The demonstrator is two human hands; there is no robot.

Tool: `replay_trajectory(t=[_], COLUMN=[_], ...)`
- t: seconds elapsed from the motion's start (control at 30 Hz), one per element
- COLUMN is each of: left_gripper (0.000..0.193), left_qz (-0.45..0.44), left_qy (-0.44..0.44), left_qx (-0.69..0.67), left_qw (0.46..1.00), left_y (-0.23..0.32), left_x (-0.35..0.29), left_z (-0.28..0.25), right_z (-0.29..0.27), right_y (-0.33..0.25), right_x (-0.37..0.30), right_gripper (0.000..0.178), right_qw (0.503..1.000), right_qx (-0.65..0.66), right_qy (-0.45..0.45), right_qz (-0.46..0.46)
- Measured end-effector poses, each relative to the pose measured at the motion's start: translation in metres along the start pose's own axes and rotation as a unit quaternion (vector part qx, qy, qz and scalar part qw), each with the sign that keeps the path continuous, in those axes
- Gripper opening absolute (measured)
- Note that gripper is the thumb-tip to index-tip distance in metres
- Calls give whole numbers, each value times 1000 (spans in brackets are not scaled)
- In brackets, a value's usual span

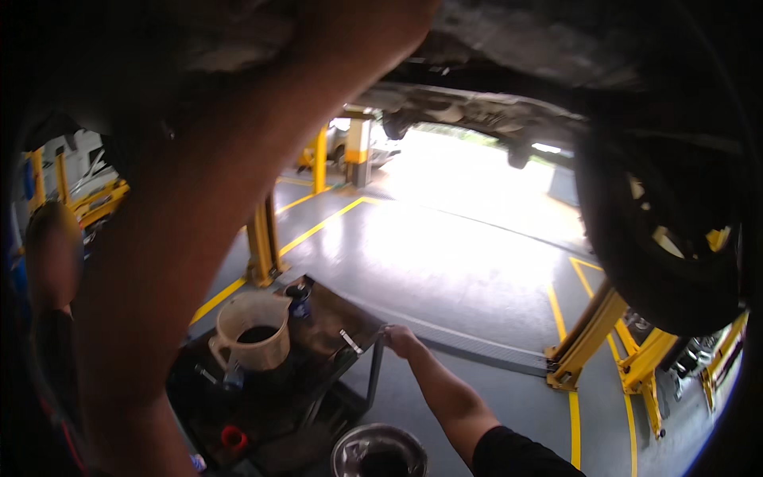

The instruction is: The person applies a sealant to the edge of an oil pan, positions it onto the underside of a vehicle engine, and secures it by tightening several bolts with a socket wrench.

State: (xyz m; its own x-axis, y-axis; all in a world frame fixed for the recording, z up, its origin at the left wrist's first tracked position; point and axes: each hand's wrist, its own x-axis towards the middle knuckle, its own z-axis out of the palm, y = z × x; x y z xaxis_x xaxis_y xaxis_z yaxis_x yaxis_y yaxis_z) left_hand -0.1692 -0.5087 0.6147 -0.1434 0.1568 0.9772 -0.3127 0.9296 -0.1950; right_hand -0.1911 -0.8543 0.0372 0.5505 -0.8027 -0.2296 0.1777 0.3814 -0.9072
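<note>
The right hand [401,340] has its fingers closed on the corner of the black cart [318,374], beside the tan jug [253,330] already holding dark oil, with the round drain pan [378,451] just in front. Up past the jug, the left arm reaches to the car's underside [493,111]. Its hand is cut off, so I cannot tell about those fingers.

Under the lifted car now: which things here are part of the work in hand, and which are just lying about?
In hand:
left hand raised to the car underside
right hand on the cart
drain pan

Lying about:
beige jug
red cap
yellow lift arms
</note>
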Motion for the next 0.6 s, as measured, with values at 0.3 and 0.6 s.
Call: replay_trajectory(t=[0.3, 0.6], left_gripper=[106, 118], left_qz=[2, 29], left_qy=[182, 186], left_qx=[228, 169], left_qw=[957, 967], left_y=[-11, -17], left_x=[16, 11], left_z=[27, 17], right_z=[-43, 124], right_y=[-117, -320], right_x=[-211, -458], right_gripper=[26, 33], right_qw=[867, 350], right_qx=[-329, -542], right_qy=[106, 376], right_qz=[-359, -665])
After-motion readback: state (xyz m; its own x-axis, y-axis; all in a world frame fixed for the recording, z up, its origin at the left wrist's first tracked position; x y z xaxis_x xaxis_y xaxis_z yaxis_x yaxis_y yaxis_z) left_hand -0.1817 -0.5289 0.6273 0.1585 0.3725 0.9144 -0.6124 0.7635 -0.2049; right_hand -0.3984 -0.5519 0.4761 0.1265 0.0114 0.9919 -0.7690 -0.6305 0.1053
